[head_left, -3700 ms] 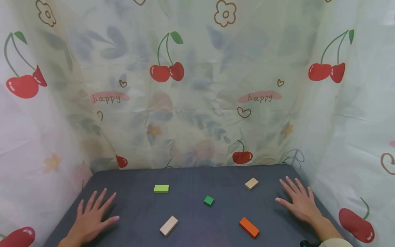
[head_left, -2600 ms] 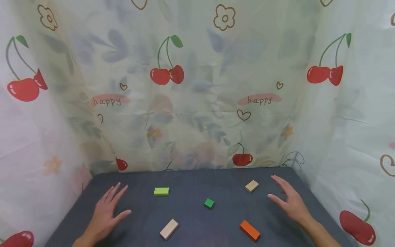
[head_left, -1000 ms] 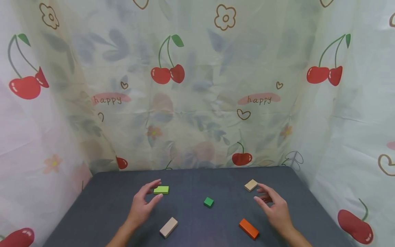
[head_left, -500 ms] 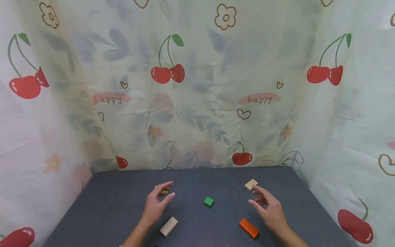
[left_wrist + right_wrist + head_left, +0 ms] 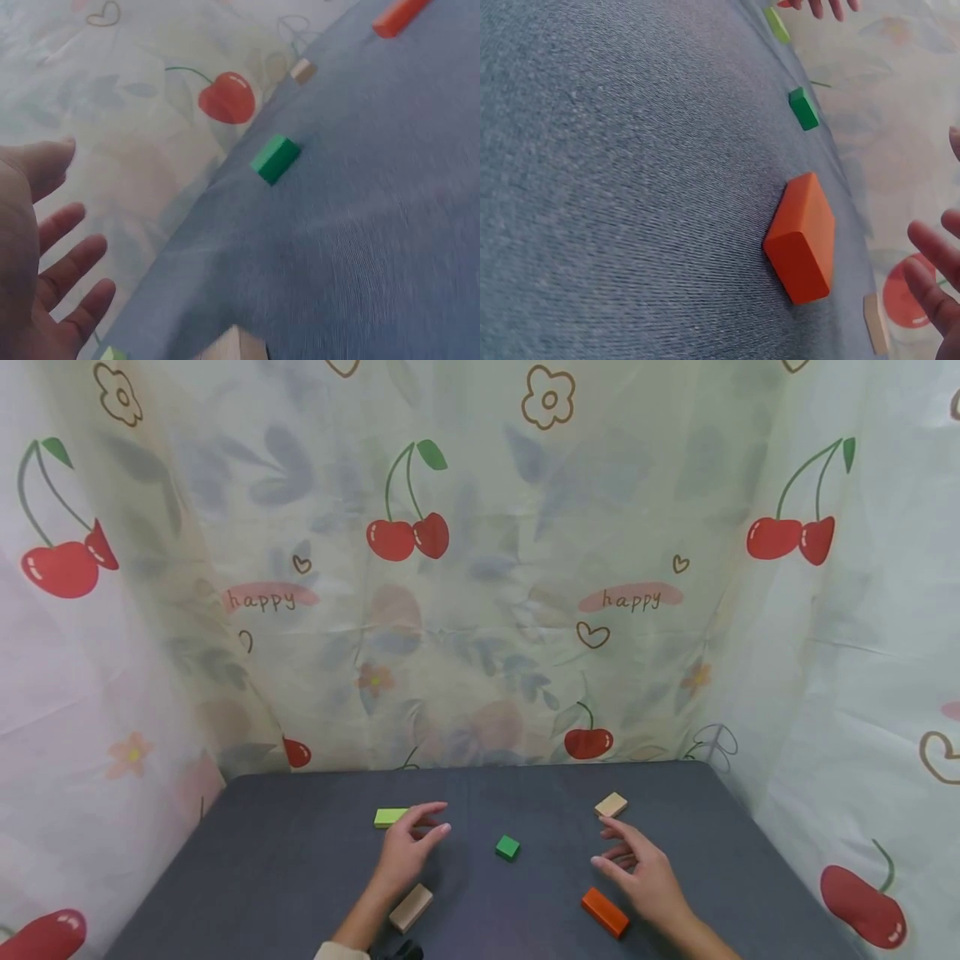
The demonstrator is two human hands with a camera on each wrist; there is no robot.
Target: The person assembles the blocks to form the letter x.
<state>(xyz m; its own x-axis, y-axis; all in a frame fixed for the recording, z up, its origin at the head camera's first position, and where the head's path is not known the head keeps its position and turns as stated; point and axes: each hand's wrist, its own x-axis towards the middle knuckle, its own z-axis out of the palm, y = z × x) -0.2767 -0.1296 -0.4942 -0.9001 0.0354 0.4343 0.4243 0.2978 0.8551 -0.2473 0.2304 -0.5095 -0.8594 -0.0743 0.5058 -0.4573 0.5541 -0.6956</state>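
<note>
My left hand (image 5: 405,852) hovers above the dark table with fingers loosely bent and nothing in them. It partly covers the lime-green block (image 5: 387,817); the small green block (image 5: 507,848) lies to its right. Beneath my left wrist is a pale wooden block (image 5: 412,907). My right hand (image 5: 647,872), also holding nothing, is between the tan wooden block (image 5: 611,805) behind it and the orange block (image 5: 604,912) in front. In the right wrist view the orange block (image 5: 802,238) sits apart from the fingers. The green block (image 5: 276,159) stands clear of the left hand in its wrist view.
A dark cloth-covered table (image 5: 247,860) carries the scattered blocks. A printed curtain (image 5: 480,610) with cherries hangs along its back and both sides. A black strap or device (image 5: 407,951) shows by the left sleeve (image 5: 341,952).
Both hands have moved inward from the table's sides, fingers now more bent. Over the last second my left hand has shifted right past the lime-green block and my right hand slightly left. The blocks stay put.
</note>
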